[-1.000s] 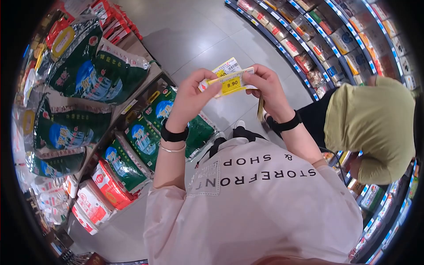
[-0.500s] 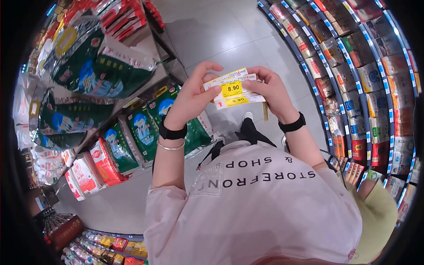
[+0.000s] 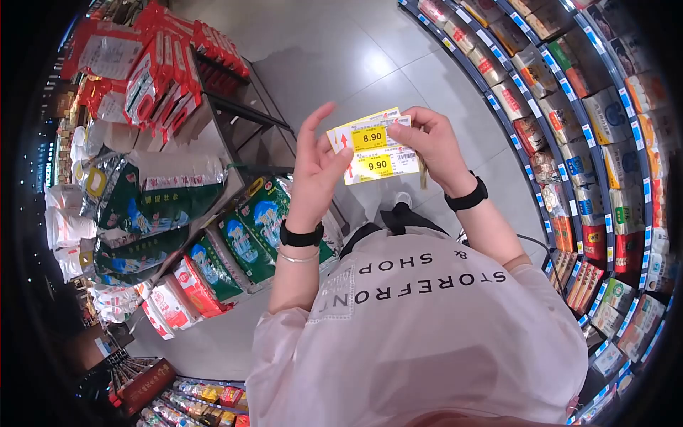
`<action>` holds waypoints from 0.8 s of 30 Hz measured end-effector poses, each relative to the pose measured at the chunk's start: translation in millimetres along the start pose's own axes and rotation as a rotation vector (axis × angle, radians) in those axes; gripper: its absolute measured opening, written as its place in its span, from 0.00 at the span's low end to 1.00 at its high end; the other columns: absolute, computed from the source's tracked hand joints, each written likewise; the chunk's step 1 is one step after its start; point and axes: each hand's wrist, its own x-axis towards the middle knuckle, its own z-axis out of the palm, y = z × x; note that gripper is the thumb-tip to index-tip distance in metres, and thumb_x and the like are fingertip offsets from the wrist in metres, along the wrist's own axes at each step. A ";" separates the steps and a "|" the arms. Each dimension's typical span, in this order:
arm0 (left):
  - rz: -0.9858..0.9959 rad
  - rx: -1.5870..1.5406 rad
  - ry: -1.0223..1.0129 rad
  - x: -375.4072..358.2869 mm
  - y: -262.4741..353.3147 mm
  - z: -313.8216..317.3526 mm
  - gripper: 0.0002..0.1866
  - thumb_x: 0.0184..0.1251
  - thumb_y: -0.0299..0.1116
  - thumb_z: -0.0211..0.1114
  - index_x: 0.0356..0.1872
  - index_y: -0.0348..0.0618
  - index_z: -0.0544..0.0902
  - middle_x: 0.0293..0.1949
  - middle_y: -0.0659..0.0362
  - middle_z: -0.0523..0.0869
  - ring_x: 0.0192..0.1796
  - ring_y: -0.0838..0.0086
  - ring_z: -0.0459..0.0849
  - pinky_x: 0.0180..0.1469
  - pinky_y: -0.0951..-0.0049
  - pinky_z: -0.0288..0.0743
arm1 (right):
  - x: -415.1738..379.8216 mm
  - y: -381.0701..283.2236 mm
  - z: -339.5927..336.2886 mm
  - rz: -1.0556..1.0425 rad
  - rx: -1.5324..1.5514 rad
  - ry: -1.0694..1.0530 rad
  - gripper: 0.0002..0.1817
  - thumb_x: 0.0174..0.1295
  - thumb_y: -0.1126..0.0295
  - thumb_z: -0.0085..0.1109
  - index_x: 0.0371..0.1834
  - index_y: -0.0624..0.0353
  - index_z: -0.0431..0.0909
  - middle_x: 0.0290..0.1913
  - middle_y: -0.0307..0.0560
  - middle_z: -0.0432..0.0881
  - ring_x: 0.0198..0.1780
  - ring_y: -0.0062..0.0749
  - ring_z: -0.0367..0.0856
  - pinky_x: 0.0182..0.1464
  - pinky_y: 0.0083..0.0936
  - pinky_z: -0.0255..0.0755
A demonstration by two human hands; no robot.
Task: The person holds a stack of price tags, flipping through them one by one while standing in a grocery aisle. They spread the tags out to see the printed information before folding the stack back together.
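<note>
Several yellow and white price tags (image 3: 374, 146) are fanned out between my two hands, near the middle of the view. The upper one reads 8.90 and a lower one 9.90. My left hand (image 3: 318, 160) pinches their left edge with the thumb, its index finger raised off the tags. On the right side, my right hand (image 3: 434, 146) grips the tags, thumb on the 8.90 tag. Thin stacked edges of more tags hang below my right fingers. Black bands circle both wrists.
Green rice bags (image 3: 146, 199) and red packets (image 3: 158, 82) fill a display on the left. Curved shelves (image 3: 498, 107) of packaged goods line the right. Grey tiled floor (image 3: 334, 43) lies between them.
The 9.90 tag now shows more fully below the 8.90 tag. The view has shifted, bringing more red packets into sight on the left. A green garment at the lower right is no longer seen.
</note>
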 end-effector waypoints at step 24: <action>0.072 -0.032 -0.157 199.1 39.0 -115.5 0.20 0.64 0.18 0.53 0.58 0.31 0.72 0.52 0.56 0.78 0.49 0.81 0.77 0.51 0.81 0.71 | 171.1 -40.0 33.3 -0.243 -0.312 0.126 0.32 0.49 0.77 0.66 0.61 0.60 0.67 0.37 0.39 0.79 0.27 0.09 0.69 0.33 0.10 0.65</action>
